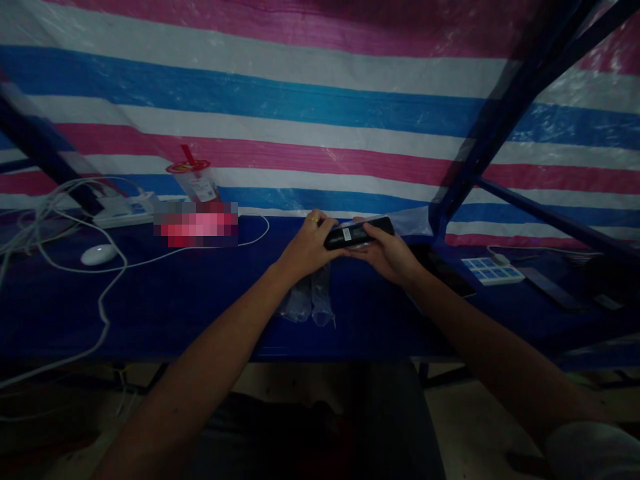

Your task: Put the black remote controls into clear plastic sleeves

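Observation:
A black oblong device (357, 233) with a small white label is held level above the blue table (210, 313). Its left end is gripped by my left hand (314, 241), which wears a ring. Around the other end closes my right hand (385, 250), the thumb lying on top. A clear plastic bag (413, 222) shows behind and under the device, close to the right fingers; whether it still covers part of the device I cannot tell. Below my left hand, plastic-wrapped items (321, 310) lie side by side on the table, partly hidden by the hand and forearm.
At the left are a power strip (125, 212), tangled white cables (103, 307), a white mouse (99, 255) and a cup with a red straw (200, 185). A dark tablet-like slab (445, 270) and a white-and-blue box (493, 271) lie right. Blue metal posts (493, 147) frame the striped sheet.

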Demonstrator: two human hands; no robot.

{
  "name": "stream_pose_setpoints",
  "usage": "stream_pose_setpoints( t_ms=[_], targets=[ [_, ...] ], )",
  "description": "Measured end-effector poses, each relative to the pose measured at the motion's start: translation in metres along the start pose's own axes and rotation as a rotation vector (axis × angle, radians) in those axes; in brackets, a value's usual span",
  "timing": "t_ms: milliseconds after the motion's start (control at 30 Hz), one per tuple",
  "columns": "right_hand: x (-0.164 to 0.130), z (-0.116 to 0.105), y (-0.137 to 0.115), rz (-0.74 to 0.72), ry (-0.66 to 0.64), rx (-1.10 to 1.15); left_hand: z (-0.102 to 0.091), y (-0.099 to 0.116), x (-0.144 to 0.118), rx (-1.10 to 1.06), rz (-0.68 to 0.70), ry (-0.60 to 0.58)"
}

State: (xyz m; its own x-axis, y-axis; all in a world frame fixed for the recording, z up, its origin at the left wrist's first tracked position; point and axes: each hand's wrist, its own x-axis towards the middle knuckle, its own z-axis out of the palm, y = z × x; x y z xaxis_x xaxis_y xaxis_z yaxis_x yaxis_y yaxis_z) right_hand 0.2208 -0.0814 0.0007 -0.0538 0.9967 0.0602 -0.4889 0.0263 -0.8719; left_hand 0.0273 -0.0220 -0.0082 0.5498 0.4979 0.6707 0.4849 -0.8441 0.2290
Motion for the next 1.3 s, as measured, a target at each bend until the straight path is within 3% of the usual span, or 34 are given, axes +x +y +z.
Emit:
stream_pose_setpoints(
  t_ms=[233,433,533,700,1100,1200,1300],
  targets=[
    [0.007,-0.005,-0.001,0.003,0.07,0.091,-0.005,-0.005,0.0,-0.203,-0.281,0.009],
    [0.008,-0.008,-0.001,0.01,0.051,0.102,-0.002,-0.006,0.003,-0.837,-0.607,-0.101],
    [0.008,-0.009,0.0,-0.006,0.072,0.093,-0.005,-0.005,0.005,-1.01,-0.75,-0.111],
    [0.009,-0.011,0.005,-0.042,0.055,0.065,-0.01,-0.002,0.005,-1.043,-0.804,-0.15],
    [0.008,-0.007,0.007,-0.063,0.066,-0.02,-0.019,0.011,0.012,-1.068,-0.92,-0.113],
    [0.007,-0.007,0.007,-0.058,0.075,-0.031,-0.014,0.009,0.01,-1.036,-0.89,-0.135],
    [0.008,-0.008,0.007,-0.051,0.107,-0.016,-0.009,0.006,0.006,-0.927,-0.776,-0.095]
  ],
)
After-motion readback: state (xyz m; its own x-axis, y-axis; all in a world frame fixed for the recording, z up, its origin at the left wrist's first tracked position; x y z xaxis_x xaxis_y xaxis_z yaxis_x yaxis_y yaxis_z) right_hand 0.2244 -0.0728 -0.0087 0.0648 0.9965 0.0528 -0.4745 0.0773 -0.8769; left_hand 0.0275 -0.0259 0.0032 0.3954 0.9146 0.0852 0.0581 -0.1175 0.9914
